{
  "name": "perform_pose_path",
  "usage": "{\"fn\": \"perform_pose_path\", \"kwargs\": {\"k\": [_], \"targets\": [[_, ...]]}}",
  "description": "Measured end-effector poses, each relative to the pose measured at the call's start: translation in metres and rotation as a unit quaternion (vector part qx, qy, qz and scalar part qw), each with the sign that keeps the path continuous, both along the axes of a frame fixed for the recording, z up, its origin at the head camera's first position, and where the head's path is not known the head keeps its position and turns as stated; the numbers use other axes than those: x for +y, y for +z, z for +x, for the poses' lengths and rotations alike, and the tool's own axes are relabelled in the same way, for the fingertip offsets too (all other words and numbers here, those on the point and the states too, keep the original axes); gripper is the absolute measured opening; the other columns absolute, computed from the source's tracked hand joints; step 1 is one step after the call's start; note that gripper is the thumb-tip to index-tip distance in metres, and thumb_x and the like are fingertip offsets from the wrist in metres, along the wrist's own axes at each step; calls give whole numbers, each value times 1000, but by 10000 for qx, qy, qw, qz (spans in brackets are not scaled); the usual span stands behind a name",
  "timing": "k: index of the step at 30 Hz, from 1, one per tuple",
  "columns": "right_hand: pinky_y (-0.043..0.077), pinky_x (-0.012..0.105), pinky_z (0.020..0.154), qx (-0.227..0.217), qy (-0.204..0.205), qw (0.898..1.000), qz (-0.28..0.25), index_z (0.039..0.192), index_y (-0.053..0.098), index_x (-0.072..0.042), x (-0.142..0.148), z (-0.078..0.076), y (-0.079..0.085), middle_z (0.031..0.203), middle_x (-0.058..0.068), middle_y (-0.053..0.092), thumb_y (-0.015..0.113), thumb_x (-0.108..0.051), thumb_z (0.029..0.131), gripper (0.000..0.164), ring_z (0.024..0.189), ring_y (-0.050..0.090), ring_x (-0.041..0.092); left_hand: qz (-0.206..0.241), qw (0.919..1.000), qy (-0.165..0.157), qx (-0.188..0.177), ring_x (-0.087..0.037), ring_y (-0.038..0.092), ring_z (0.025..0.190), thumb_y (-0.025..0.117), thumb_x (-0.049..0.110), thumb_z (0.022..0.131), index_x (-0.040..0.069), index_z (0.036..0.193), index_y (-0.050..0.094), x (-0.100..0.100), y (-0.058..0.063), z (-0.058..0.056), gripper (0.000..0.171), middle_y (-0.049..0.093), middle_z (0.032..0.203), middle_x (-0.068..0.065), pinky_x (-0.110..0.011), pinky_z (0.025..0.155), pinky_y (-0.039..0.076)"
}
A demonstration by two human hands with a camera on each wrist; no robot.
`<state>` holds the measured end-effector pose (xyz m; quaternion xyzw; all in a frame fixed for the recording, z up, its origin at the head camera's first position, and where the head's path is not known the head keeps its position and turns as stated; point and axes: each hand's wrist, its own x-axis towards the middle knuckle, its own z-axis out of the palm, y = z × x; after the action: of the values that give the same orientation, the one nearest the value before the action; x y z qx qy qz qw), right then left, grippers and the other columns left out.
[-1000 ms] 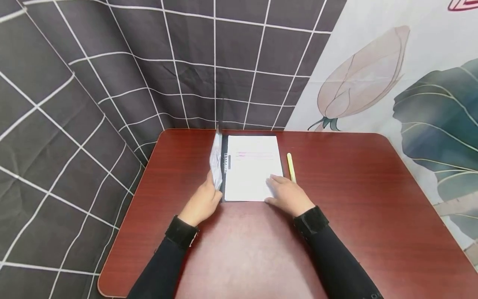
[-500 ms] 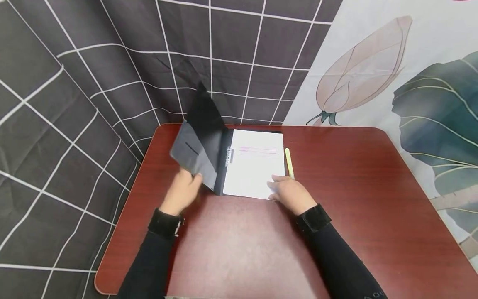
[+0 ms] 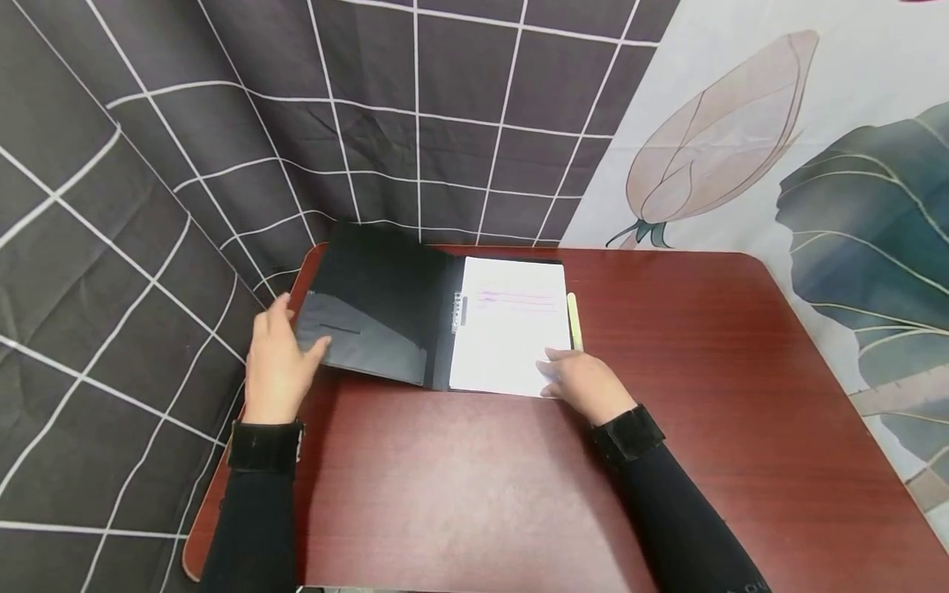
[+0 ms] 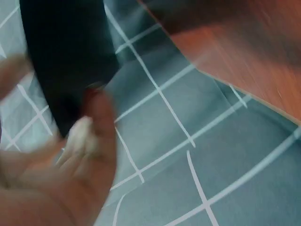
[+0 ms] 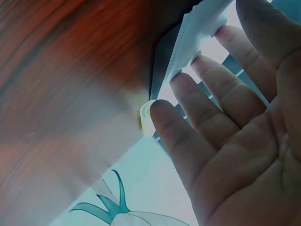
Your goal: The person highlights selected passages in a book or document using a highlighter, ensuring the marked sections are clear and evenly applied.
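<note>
A black ring binder [image 3: 389, 305] lies spread on the table, its left cover carrying a grey pocket [image 3: 363, 336]. White paper sheets [image 3: 506, 329] with faint pink lines fill its right side. At the cover's left edge is my left hand [image 3: 278, 362], its thumb over the pocket and its fingers apart beyond the edge. The left wrist view is blurred there. My right hand [image 3: 589, 383] has its fingers extended, fingertips touching the lower right edge of the sheets. Beside that hand lies a yellow pen-like stick [image 3: 574, 321], also partly visible in the right wrist view.
The reddish-brown table [image 3: 704, 395] has rounded corners. A dark curtain with white grid lines [image 3: 460, 107] hangs behind it and along its left side. White cloth with plant pictures [image 3: 712, 165] hangs at the right.
The binder's cover has swung from upright over to the left and down. My left hand has moved left with it, its fingers now spread. The right hand has barely moved.
</note>
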<state>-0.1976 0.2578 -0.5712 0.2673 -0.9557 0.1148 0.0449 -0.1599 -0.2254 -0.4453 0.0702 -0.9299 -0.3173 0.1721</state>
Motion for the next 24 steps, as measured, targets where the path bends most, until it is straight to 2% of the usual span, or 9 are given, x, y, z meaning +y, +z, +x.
{"fn": "perform_pose_path", "kwargs": {"k": [3, 4, 7, 9, 12, 16, 19, 20, 24], "targets": [[65, 49, 107, -75, -39, 10000, 32, 141, 82, -13, 1, 3, 4, 149, 14, 78, 101, -33, 86, 61, 133, 78, 32, -667, 9914, -532, -989, -67, 55, 136, 86, 23, 101, -1, 171, 40, -3, -10, 0, 87, 48, 158, -42, -79, 109, 50], [66, 51, 105, -113, -96, 9999, 25, 140, 82, -15, 4, -1, -3, 148, 14, 78, 102, -32, 85, 62, 132, 79, 33, -847, 9848, -746, -1323, -69, 53, 137, 84, 28, 102, 1, 171, 41, -2, -14, 0, 86, 44, 163, -43, -81, 109, 50], [67, 50, 104, -102, -39, 9998, 146, 140, 82, -14, 7, -3, -5, 148, 14, 79, 102, -32, 84, 62, 131, 80, 32, -1247, 9606, -1241, -2153, -75, 47, 144, 79, 41, 105, 7, 171, 44, 2, -24, -1, 83, 37, 172, -42, -86, 110, 48], [67, 49, 104, -75, 5, 9999, 128, 139, 83, -15, 10, -4, -7, 146, 13, 79, 103, -31, 83, 62, 131, 80, 31, -1400, 9503, -1365, -2424, -78, 43, 149, 79, 48, 104, 10, 170, 48, 6, -31, -1, 82, 37, 175, -41, -90, 112, 45], [67, 47, 101, -29, 104, 9999, 90, 136, 85, -14, 15, -3, -7, 143, 13, 81, 103, -29, 81, 60, 128, 81, 30, -1556, 9466, -1465, -2416, -81, 37, 153, 81, 54, 101, 12, 166, 56, 17, -42, -4, 81, 44, 172, -40, -94, 114, 39], [67, 50, 101, -294, 46, 9996, -16, 132, 86, -11, 12, 12, 26, 140, 17, 82, 102, -22, 80, 56, 126, 81, 35, -1724, 9447, -1859, -2082, -75, 37, 158, 85, 50, 100, 12, 161, 62, 44, -50, -12, 76, 50, 172, -34, -93, 116, 39], [67, 51, 102, -436, -21, 9990, 14, 132, 85, -9, 10, 22, 47, 139, 19, 82, 102, -19, 82, 54, 127, 81, 36, -1796, 9351, -2358, -1944, -66, 38, 164, 85, 47, 101, 12, 163, 61, 73, -44, -21, 76, 48, 177, -27, -89, 119, 40], [67, 50, 101, -415, -1, 9991, 49, 132, 85, -9, 11, 23, 48, 139, 18, 82, 102, -19, 82, 54, 127, 81, 36, -1787, 9315, -2508, -1934, -62, 38, 166, 85, 46, 101, 13, 165, 60, 83, -42, -24, 76, 47, 178, -24, -87, 121, 40], [68, 47, 98, -218, 150, 9996, 70, 133, 86, -14, 22, 15, 32, 139, 14, 83, 102, -26, 82, 55, 127, 81, 31, -1806, 9184, -3026, -1801, -52, 35, 172, 82, 49, 104, 19, 171, 52, 116, -35, -35, 80, 42, 184, -15, -85, 123, 40]]}}
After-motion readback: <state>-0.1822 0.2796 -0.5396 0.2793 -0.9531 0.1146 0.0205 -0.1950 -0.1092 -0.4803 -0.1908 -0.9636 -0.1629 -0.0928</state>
